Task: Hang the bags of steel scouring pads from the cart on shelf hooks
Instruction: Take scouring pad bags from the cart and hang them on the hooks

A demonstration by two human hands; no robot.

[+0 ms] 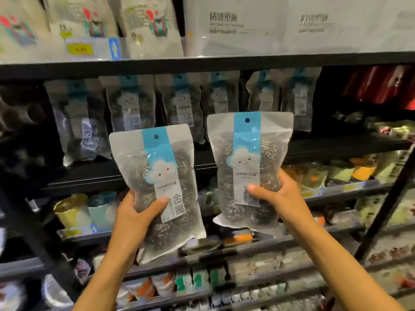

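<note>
Both hands grip upright clear plastic bags of steel scouring pads: left hand (137,212) holds one bag (157,189), right hand (278,194) another (247,167), below hanging bags (182,102)

hung bags (132,104) crowd hooks, shelf edge (202,63) overhead

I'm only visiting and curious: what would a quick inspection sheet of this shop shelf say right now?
Surface: dark shelf rack, several stocked tiers.
Job's things: left bag and right bag of steel scouring pads, hang holes on top, not yet on hooks; hanging bags of the same kind in a row behind.
Clutter: nothing seen.
Grippers: left hand grips the left bag low, thumb in front; right hand grips the right bag likewise.
Cables: nothing seen.
Surroundings: white packs above; small goods on lower tiers.
</note>
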